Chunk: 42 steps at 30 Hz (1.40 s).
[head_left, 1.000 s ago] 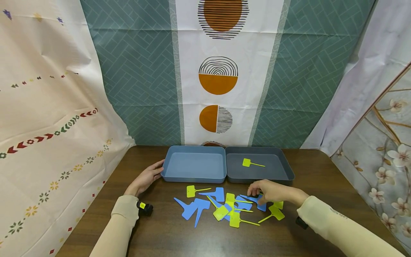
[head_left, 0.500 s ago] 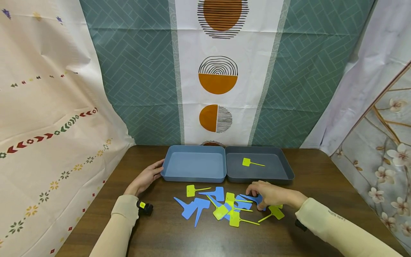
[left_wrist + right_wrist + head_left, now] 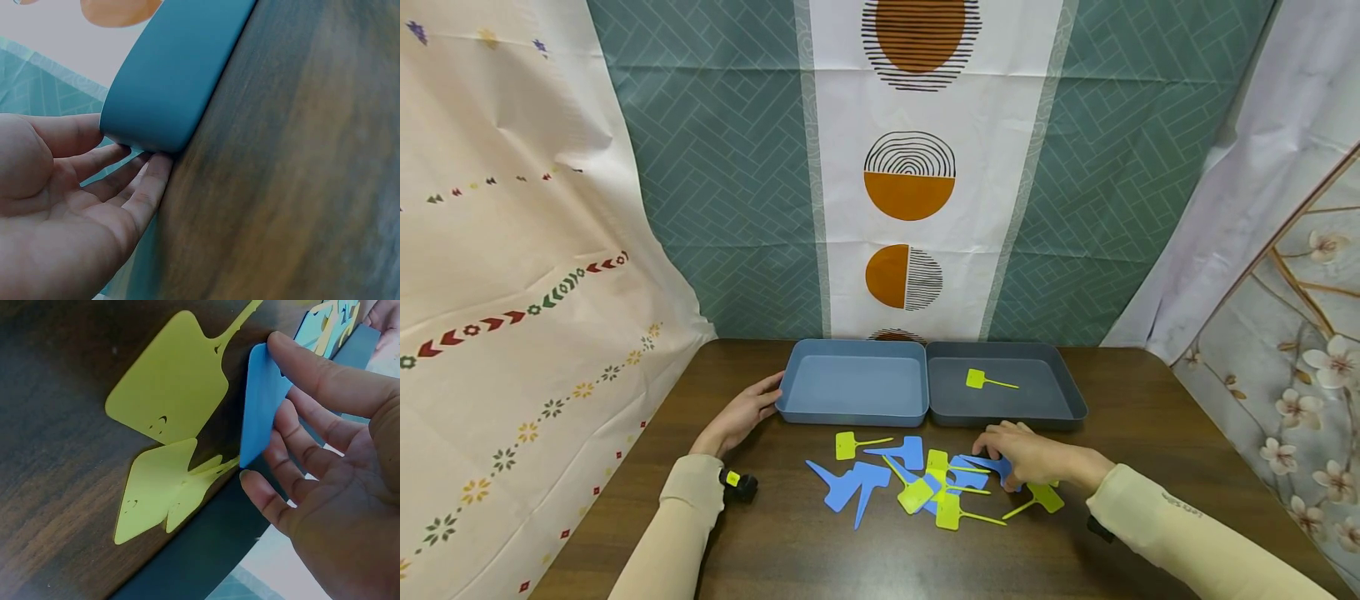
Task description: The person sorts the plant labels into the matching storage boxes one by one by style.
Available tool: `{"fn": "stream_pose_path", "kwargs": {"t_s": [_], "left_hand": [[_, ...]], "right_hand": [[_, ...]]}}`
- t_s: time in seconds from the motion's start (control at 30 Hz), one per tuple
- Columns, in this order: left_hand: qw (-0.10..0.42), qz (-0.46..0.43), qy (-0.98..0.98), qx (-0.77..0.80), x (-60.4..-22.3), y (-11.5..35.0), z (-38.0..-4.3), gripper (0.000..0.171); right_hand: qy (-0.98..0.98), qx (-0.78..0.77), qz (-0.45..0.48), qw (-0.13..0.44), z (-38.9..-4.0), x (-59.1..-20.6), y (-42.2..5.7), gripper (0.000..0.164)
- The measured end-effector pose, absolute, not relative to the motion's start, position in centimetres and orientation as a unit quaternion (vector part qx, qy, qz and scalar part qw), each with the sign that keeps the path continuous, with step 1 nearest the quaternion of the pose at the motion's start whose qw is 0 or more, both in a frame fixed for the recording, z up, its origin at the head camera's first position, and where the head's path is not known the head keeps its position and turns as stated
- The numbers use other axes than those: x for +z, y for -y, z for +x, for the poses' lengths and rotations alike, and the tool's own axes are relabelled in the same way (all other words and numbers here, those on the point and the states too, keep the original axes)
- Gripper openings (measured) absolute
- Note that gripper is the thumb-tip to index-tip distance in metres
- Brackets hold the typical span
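My left hand (image 3: pixel 743 418) rests its fingertips against the left end of the blue tray (image 3: pixel 852 419), as the left wrist view also shows, with the fingers fairly straight. My right hand (image 3: pixel 1037 460) is low over the table in front of the grey tray. Its thumb and fingers pinch a blue T-shaped plant label (image 3: pixel 259 403) by the edges of its head, tilted up from the table in the right wrist view. Yellow plant labels (image 3: pixel 172 378) lie right beside it. A single yellow plant label (image 3: pixel 976 379) lies inside the grey tray (image 3: pixel 1007 422).
Several blue plant labels (image 3: pixel 871 477) and yellow plant labels (image 3: pixel 948 512) lie loosely, some overlapping, on the brown wooden table (image 3: pixel 820 562) before the trays. The two trays stand side by side at the back, near a patterned curtain (image 3: pixel 737 208).
My right hand has come down slightly leftward onto the blue plant label, and its fingers have closed round the label's head. The left hand and both trays have stayed put.
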<state>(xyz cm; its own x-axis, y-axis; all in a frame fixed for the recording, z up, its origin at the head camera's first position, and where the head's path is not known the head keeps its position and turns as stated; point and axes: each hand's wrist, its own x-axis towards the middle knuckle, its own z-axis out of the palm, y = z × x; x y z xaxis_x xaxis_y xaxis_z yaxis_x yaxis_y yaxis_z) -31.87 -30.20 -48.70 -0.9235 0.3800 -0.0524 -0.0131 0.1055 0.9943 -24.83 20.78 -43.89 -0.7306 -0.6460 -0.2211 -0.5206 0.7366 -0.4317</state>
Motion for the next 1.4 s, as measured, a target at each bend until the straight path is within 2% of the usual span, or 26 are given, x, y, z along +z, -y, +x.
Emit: {"fn": "stream_pose_path", "kwargs": {"t_s": [0.27,0.7,1.17,1.4], "left_hand": [[0.152,0.121,-0.731,0.655,-48.7,30.2,-31.9,0.057],[0.148,0.129,-0.728,0.657,-48.9,30.2,-32.0,0.057],[0.149,0.129,-0.722,0.664,-48.9,30.2,-31.9,0.057],[0.148,0.126,-0.723,0.663,-48.8,30.2,-31.9,0.058]], "right_hand": [[-0.907,-0.199,-0.32,0.19,-24.8,-43.8,-20.8,0.051],[-0.896,-0.236,-0.319,0.197,-25.4,-43.7,-21.0,0.05],[-0.886,-0.276,-0.348,0.133,-26.6,-42.9,-21.4,0.037],[-0.882,-0.311,-0.33,0.131,-27.0,-42.2,-21.2,0.032]]}}
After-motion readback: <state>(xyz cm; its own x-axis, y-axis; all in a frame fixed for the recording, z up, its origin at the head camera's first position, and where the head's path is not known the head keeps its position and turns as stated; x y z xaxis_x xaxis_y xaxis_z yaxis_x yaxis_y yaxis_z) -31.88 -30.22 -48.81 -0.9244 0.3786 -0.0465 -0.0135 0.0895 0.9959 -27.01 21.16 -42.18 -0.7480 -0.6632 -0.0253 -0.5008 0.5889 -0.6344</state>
